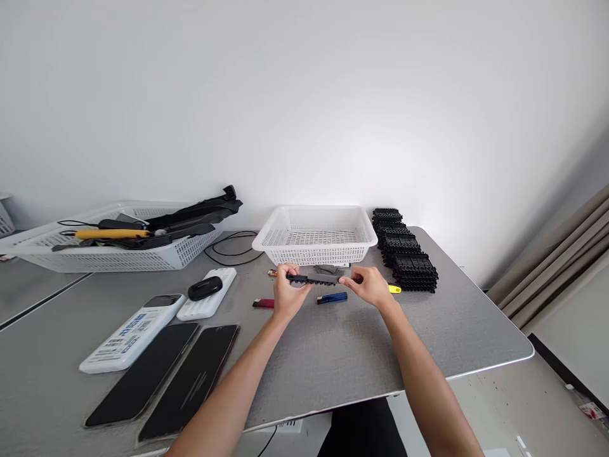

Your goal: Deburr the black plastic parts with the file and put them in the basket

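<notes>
My left hand [287, 295] and my right hand [370, 287] hold a flat black plastic tray [316, 279] by its two ends, just above the grey table [333, 355]. Both hands have fingers closed on its edges. Under the tray lie a blue lighter [332, 298], a red lighter [262, 303], a yellow lighter [394, 289] and an orange one [272, 273]. An empty white basket [318, 233] stands right behind the tray. Stacks of black trays [404, 249] stand to the right of the basket.
At the left lie two dark phones [166, 381], two white power banks [130, 333], and a black earbud case [205, 288]. A larger white basket [109, 244] with tools and black items stands at the far left. A black cable [233, 251] lies behind.
</notes>
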Demonstrator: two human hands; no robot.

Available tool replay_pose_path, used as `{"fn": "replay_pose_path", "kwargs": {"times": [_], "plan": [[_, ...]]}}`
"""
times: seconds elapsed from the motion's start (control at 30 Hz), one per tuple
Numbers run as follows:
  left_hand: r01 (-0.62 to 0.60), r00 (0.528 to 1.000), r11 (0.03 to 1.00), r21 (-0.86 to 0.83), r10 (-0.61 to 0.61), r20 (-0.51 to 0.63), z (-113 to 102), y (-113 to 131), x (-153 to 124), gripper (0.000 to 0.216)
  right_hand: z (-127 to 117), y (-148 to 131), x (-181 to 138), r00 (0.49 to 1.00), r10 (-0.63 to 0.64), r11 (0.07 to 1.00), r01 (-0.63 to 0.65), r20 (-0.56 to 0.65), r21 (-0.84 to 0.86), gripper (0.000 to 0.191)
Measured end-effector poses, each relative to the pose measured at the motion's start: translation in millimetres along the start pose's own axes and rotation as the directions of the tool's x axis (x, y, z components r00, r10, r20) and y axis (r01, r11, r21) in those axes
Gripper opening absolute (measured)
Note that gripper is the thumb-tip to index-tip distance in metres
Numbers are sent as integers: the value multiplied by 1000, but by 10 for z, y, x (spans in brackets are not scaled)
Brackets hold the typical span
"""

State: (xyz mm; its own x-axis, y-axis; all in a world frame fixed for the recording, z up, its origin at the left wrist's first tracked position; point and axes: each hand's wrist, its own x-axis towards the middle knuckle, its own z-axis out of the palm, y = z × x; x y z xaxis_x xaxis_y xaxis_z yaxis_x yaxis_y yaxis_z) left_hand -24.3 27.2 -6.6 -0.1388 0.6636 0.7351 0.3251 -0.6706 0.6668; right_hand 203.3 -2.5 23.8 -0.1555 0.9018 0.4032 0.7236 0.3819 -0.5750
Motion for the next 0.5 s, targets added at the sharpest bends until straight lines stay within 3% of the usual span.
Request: {"fn": "replay_pose_path", "kwargs": {"times": [0.5], "plan": [[27, 999, 1000, -11, -27, 26, -20, 75, 25, 47, -13, 35, 1, 1000, 18, 999, -17, -12, 28, 53]]}}
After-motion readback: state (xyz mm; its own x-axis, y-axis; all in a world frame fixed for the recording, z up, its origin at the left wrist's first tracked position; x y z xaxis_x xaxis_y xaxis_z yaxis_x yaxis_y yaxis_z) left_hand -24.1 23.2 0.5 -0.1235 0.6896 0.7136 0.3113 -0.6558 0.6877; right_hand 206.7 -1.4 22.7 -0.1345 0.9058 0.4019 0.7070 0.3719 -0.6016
